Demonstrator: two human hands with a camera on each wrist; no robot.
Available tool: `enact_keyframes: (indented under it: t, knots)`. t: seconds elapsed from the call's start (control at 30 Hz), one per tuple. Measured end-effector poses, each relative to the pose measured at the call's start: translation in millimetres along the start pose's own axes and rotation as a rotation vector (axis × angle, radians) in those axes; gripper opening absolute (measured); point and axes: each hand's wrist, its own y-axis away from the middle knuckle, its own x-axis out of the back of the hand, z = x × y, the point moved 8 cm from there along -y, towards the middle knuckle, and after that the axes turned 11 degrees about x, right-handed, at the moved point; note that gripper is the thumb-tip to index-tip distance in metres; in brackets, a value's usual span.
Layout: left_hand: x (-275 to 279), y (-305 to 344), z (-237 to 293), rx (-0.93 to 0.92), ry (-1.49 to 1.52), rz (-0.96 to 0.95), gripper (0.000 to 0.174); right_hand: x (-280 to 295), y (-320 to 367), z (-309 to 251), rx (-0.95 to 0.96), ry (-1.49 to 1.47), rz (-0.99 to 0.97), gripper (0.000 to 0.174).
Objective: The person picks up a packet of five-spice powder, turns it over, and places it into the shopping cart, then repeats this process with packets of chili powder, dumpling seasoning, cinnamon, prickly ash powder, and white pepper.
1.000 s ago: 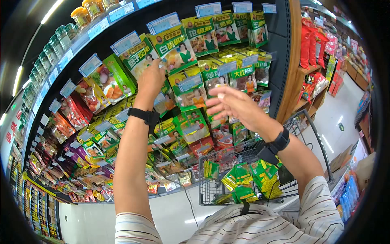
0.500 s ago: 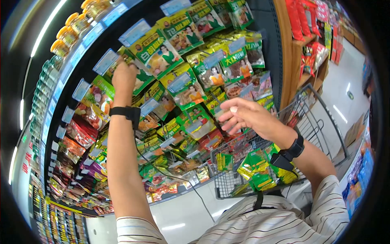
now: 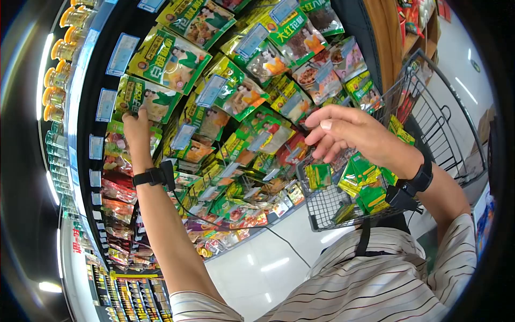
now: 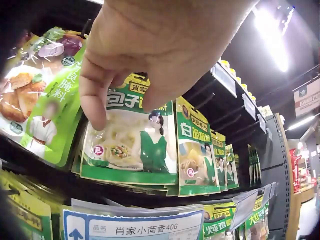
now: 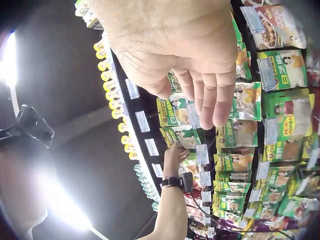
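My left hand is at a green-and-yellow seasoning packet on the hanging rack, its fingers and thumb curled over the packet's upper part. In the left wrist view, the packet shows a figure in a green dress, and one finger lies along its left edge. The packet still hangs in its row beside a white-pepper packet. My right hand hovers in front of the lower packets and above the cart, fingers loosely bent and holding nothing.
A wire shopping cart with several green packets stands close to my right. Price tags jut out from the rack. Jars line the shelf above. A black cable trails from my left wrist.
The head view has turned, so the rack appears tilted and the cart nearer. My left hand stays at the same packet, its fingers now lower on it. The right hand remains raised with nothing in it.
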Motion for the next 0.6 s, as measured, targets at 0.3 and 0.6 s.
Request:
enact_keyframes:
  t: [0.3, 0.6]
  knots:
    - [-9, 1, -1, 0.100, 0.178, -0.072, 0.063, 5, 0, 12, -0.043, -0.004, -0.002, 0.038]
    - [-7, -2, 5, 0.045, 0.264, -0.026, 0.060, 1, -2, 24, -0.095, 0.004, -0.014, 0.037]
